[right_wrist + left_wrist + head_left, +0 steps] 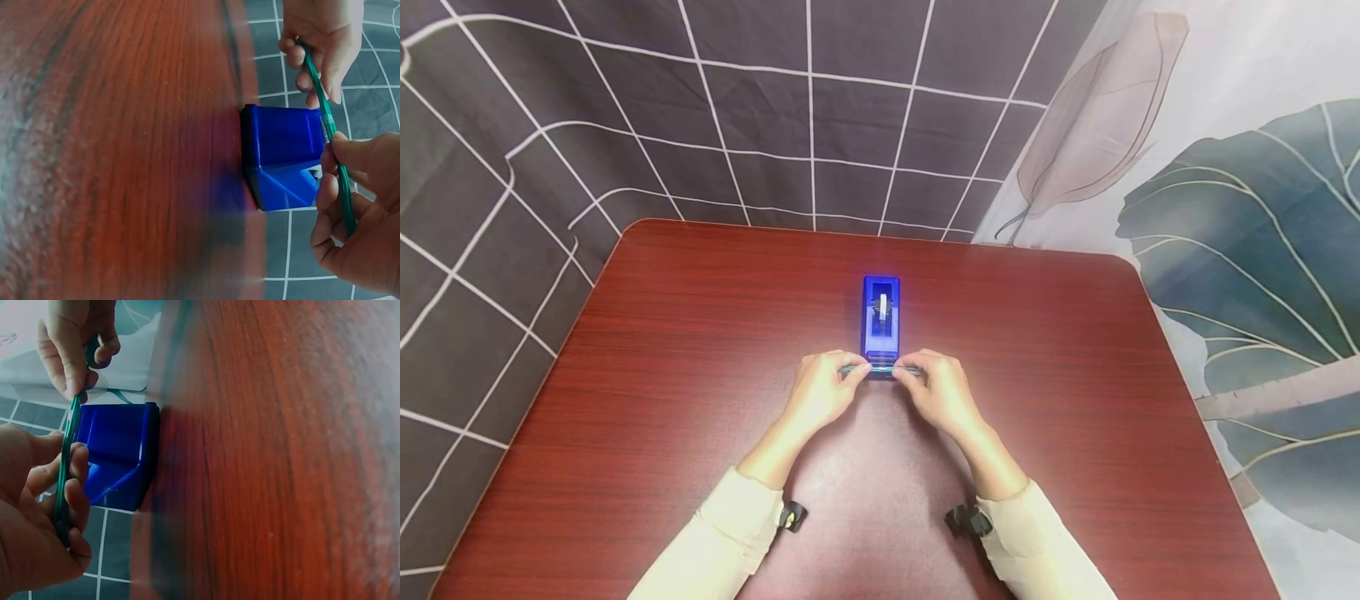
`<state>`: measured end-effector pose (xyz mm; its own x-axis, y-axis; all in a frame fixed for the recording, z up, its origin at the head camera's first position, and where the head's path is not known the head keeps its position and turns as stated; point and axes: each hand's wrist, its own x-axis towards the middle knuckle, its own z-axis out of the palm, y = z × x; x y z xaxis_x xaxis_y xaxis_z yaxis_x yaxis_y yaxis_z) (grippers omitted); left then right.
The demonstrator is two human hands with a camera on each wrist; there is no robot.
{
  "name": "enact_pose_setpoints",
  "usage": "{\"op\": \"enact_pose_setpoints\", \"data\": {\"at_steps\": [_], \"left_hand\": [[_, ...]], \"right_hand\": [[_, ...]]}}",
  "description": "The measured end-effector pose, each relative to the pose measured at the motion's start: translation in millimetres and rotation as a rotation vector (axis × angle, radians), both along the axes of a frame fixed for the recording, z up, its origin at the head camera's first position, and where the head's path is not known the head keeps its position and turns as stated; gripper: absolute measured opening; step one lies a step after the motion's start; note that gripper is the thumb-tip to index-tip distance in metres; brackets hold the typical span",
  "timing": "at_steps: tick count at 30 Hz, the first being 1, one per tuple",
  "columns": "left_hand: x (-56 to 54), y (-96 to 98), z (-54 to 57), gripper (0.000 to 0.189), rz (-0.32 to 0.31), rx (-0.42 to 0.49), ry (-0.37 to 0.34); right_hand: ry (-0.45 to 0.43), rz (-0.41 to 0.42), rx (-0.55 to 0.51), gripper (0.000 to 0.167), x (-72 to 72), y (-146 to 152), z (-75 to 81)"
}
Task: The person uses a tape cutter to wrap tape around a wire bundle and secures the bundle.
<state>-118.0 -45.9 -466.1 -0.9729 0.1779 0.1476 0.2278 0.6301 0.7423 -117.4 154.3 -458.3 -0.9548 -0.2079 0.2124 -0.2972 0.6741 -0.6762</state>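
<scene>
A blue tape dispenser [882, 340] stands on the table with a tape roll [883, 307] in it. At its near end, a thin green bundle of strands [345, 194] is held crosswise; its exact kind is hard to tell. My left hand [825, 388] pinches the bundle's left part between thumb and fingers. The right part is gripped the same way by my right hand [942, 390]. Between the hands, a short shiny patch [329, 121] shows on the bundle in the right wrist view. Whether the bundle touches the dispenser's edge is unclear.
The reddish-brown wooden table [715, 333] has rounded far corners. Behind it and along the left hangs a dark curtain with white grid lines [760, 108]. A leaf-patterned curtain [1247, 250] hangs at the right. Dark bands with devices [792, 516] sit at both wrists.
</scene>
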Motion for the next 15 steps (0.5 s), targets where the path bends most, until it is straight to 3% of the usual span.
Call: {"op": "enact_pose_setpoints", "data": {"at_steps": [15], "left_hand": [[0.7, 1.4, 0.5, 0.014, -0.019, 0.003, 0.009]], "right_hand": [[-0.014, -0.033, -0.017, 0.012, -3.5, 1.4, -1.7]]}}
